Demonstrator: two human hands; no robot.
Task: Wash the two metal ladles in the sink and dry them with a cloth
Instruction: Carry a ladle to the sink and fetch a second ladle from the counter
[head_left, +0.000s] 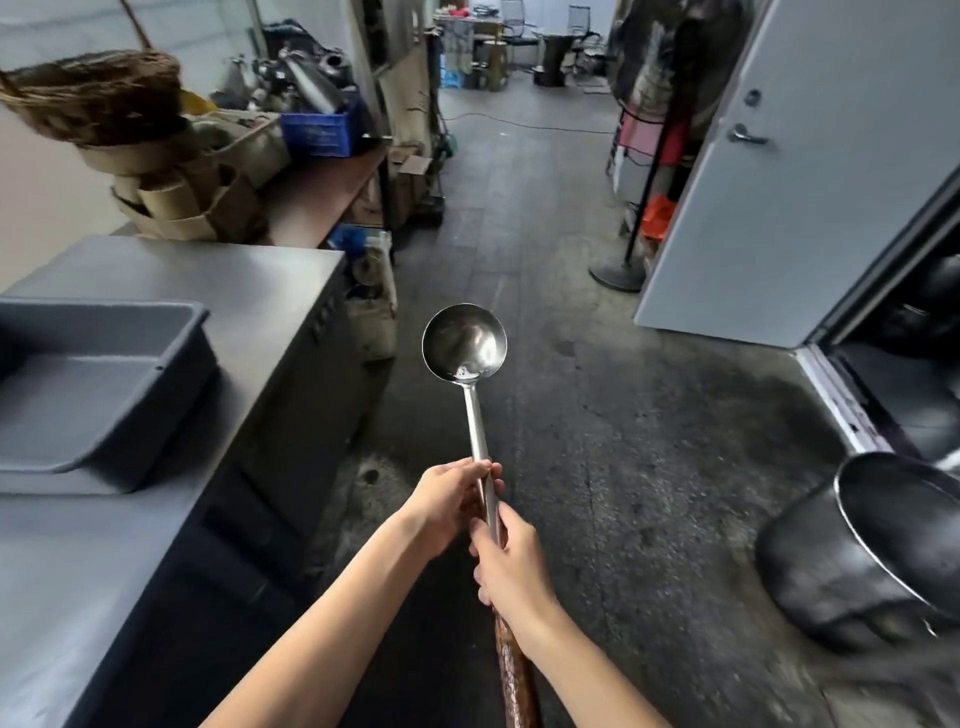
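Long-handled polished metal ladle (464, 343): one item, held out over the dark concrete floor (649, 441), middle of view. Round bowl at 12 o'clock from the hands, facing up, a little water pooled by the neck. Straight steel shaft runs toward 6 o'clock and ends in a reddish-brown wooden grip (511, 670).

Left hand (449, 501): closed round the steel shaft, fingers wrapped over it, nearer the bowl.

Right hand (511, 564): closed round the same shaft just behind the left, where steel meets wood. The two hands touch or nearly touch.

Grey steel bench (171, 280): at 9 o'clock, running along the left side.

Grey rectangular plastic tub (93, 379): on the bench, at 9 o'clock, tilted, one end raised.

Large dark metal pot (872, 551): at 4 o'clock, on its side on the floor, mouth toward the right edge.

Pale grey door (810, 171): at 2 o'clock, standing open, lever handle showing.

Brown fibre broom head (98, 93): at 10 o'clock, above stacked cardboard.

Blue plastic crate (319, 132): at 11 o'clock, holding metal parts, on a far worktop.
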